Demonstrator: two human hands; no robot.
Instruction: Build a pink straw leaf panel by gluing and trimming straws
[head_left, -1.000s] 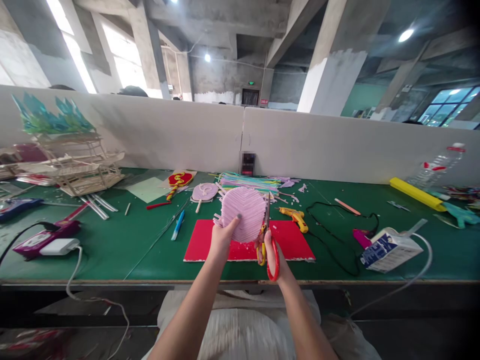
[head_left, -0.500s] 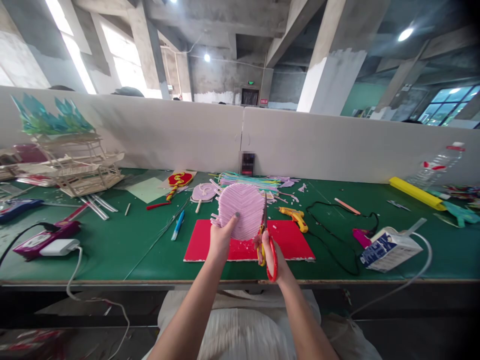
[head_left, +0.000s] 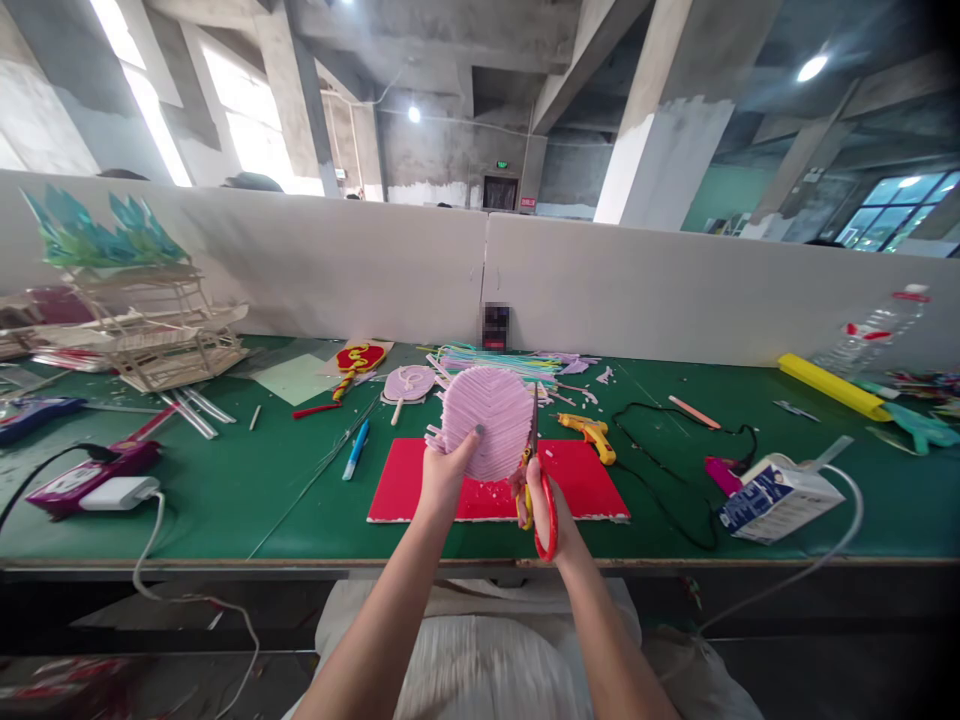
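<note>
My left hand (head_left: 450, 462) is closed on a round pink disc (head_left: 491, 415) covered in ribbed strips set in a V pattern, its thumb pressed on the front face. Loose strip ends stick out from the disc's left edge. In my right hand (head_left: 551, 495) is a pair of scissors (head_left: 546, 535) with red and yellow handles. Their blades point upward along the disc's right edge. Both hands are above a red board (head_left: 585, 490) with small pale scraps on it.
A yellow glue gun (head_left: 589, 432) with a black cord lies right of the board, near a milk carton (head_left: 780, 500). To the left are a blue pen-like tool (head_left: 356, 450) and a purple power strip (head_left: 90, 480). Pastel strips (head_left: 495, 362) lie behind.
The pink disc and my left hand have shifted slightly to the right. The scissors have moved a little right too and are still at the disc's right edge.
</note>
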